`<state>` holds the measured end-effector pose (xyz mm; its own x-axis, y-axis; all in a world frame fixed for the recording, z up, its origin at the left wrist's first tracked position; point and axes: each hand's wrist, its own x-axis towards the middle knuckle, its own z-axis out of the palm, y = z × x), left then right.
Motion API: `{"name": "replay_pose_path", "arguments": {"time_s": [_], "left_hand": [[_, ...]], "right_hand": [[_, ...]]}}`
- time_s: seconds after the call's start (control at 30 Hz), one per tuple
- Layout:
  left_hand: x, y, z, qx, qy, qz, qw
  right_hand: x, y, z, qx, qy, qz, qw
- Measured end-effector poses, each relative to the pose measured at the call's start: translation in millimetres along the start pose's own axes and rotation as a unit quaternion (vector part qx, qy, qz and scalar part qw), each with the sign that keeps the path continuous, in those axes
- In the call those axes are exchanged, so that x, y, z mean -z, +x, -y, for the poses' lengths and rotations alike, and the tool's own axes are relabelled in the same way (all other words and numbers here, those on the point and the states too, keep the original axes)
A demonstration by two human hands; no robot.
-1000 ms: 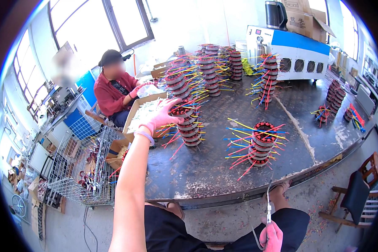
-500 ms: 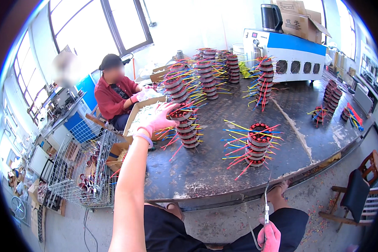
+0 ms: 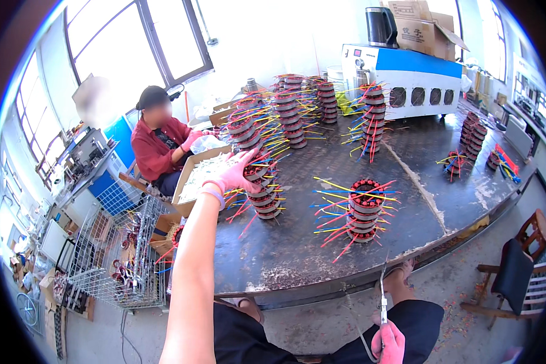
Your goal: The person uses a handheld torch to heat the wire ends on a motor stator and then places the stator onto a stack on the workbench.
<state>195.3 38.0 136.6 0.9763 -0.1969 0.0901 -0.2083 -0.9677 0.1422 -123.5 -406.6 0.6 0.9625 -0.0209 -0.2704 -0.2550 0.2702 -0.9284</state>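
Observation:
My left hand [image 3: 232,176], in a pink glove with a band at the wrist, reaches across the bench. Its fingers and thumb curve around the upper part of a stack of motor stators [image 3: 267,206], ring cores with red, blue and yellow wire leads. The palm hides part of this stack. Low in the view, my right hand [image 3: 389,344], also pink-gloved, is closed on a slim metal tool [image 3: 383,303] with a thin pointed tip aimed upward. A shorter stator stack [image 3: 364,215] stands upright on the bench, apart from both hands.
Taller stator stacks [image 3: 291,118] crowd the back of the dark bench [image 3: 309,255]; another stack [image 3: 373,121] stands before a blue-and-white machine [image 3: 418,79]. Beside my left hand is a carton of white pieces [image 3: 203,173], where a co-worker [image 3: 158,142] sits. A wire basket [image 3: 115,261] and chair [image 3: 519,276] flank the bench.
The view has shifted slightly. My left hand has moved a little lower against the stator stack, its thumb farther across the side. My right hand keeps its hold on the tool.

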Motion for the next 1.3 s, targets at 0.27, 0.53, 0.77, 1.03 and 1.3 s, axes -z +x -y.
{"name": "replay_pose_path", "arguments": {"time_s": [0.27, 0.53, 0.77, 1.03, 1.3], "left_hand": [[-14, -10, -18, 0.065, -0.051, -0.009, 0.996], [-11, -14, -17, 0.04, -0.059, -0.016, 0.997], [-3, -4, 1, -0.054, -0.121, 0.018, 0.991], [3, -10, -15, -0.038, -0.088, 0.037, 0.995], [-2, -4, -9, 0.017, -0.059, 0.037, 0.997]], "right_hand": [[0, 2, -7, 0.009, 0.01, 0.008, 1.0], [-2, 3, -8, 0.0, -0.002, -0.001, 1.0], [-3, 0, 1, 0.017, -0.02, -0.019, 0.999], [-8, 1, 2, -0.003, -0.017, -0.03, 0.999], [-12, -2, 4, -0.002, -0.02, -0.025, 1.0]]}}
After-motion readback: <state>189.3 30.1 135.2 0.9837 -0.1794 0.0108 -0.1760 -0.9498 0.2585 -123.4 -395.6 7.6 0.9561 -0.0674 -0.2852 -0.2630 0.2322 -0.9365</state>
